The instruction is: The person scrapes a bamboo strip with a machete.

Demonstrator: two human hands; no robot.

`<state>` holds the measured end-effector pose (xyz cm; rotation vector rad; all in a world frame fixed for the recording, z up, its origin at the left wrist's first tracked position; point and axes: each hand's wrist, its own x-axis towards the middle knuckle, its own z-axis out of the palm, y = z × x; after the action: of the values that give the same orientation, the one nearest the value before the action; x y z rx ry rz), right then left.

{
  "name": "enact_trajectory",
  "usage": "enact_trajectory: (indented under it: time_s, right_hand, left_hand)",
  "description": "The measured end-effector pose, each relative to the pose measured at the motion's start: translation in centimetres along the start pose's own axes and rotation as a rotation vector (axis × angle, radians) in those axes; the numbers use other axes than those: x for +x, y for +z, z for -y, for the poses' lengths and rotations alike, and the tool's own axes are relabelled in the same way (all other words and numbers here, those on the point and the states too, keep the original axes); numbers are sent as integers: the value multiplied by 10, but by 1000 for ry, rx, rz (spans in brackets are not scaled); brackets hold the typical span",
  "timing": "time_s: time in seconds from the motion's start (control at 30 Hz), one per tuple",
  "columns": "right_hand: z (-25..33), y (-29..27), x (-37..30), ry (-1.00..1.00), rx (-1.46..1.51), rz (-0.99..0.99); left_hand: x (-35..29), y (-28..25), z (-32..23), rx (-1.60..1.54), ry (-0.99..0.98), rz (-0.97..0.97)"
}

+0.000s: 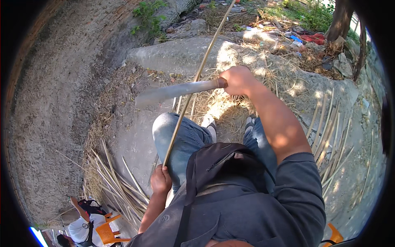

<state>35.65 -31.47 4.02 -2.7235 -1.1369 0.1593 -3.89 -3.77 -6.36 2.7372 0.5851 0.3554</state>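
My right hand [240, 80] is closed round the brown handle of a machete [166, 93], whose broad grey blade points to the left. A long, thin bamboo strip [181, 115] slants from my left hip up past the far edge of the ground ahead. The fingers of my left hand [161, 180] are closed on its lower end, beside my left thigh. The blade crosses the strip above my left knee; whether the two touch, I cannot tell. The blade's far end is slightly blurred.
Cut strips [119, 185] lie in a pile at my left, and more strips [329, 138] at my right. Pale shavings [224, 103] cover the ground around my feet. A low concrete ledge [173, 55] runs ahead. Behind at left, a person in white [84, 228] is by an orange chair [108, 231].
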Motion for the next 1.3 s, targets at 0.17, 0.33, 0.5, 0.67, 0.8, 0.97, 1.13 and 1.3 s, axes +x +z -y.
enact_trajectory:
  time_s: [0.17, 0.33, 0.5, 0.67, 0.8, 0.97, 1.13, 1.3]
  right_hand:
    - [-54, 27, 14, 282, 271, -142]
    - [8, 9, -1, 149, 297, -69]
    - [4, -4, -2, -16, 10, -67]
    - [-40, 25, 9, 90, -22, -217]
    - [-18, 23, 4, 58, 104, -236]
    - [24, 26, 2, -61, 53, -224]
    - [-20, 9, 12, 330, 299, -118]
    - [-54, 16, 6, 425, 379, -257]
  left_hand:
    - [10, 1, -4, -11, 38, 13]
    - [4, 2, 3, -42, -51, 48]
    - [5, 8, 10, -72, -38, 45]
    - [7, 9, 13, -43, -6, 4]
    - [7, 1, 8, -146, -103, 120]
    - [4, -4, -1, -79, -144, 87]
    - [4, -2, 13, -60, -94, 87]
    - [7, -3, 13, -1, -77, 107]
